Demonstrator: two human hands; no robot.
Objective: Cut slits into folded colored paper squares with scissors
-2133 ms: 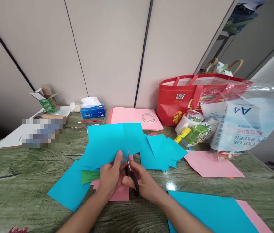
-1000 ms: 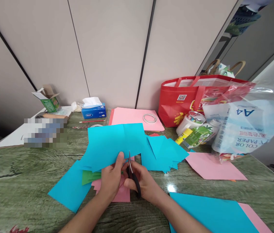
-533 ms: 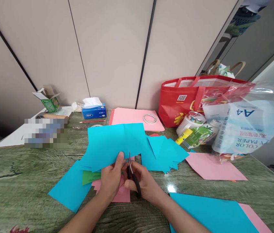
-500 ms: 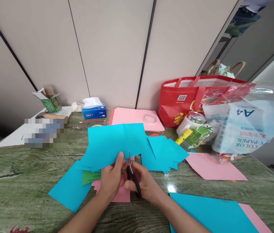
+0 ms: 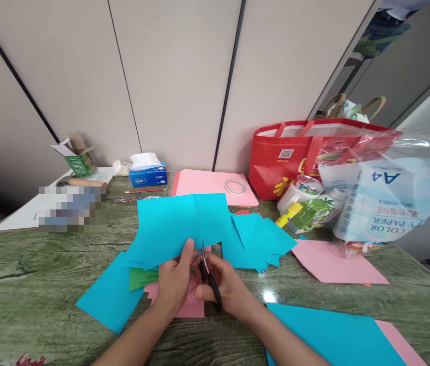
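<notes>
My left hand [image 5: 177, 279] grips the near edge of a blue sheet of paper [image 5: 179, 223], its thumb lying on top. A crease runs down the middle of that sheet. In my right hand [image 5: 227, 287] is a pair of black-handled scissors [image 5: 212, 284], blades pointing away from me and meeting the sheet's near edge. Fingers of both hands almost touch there, and some are hidden. Beneath my hands lie pink paper pieces [image 5: 194, 307] and green paper [image 5: 141, 278]. Cut blue pieces [image 5: 264, 239] rest to the right, and another blue sheet [image 5: 114, 295] lies at the left.
Pink paper [image 5: 207, 183] with a tape roll [image 5: 235, 186] lies at the back, beside a blue tissue box [image 5: 148, 175]. At right stand a red bag [image 5: 276, 157], a glue stick [image 5: 288, 215] and a plastic paper packet [image 5: 394, 198]. A large blue sheet [image 5: 325, 335] lies near right.
</notes>
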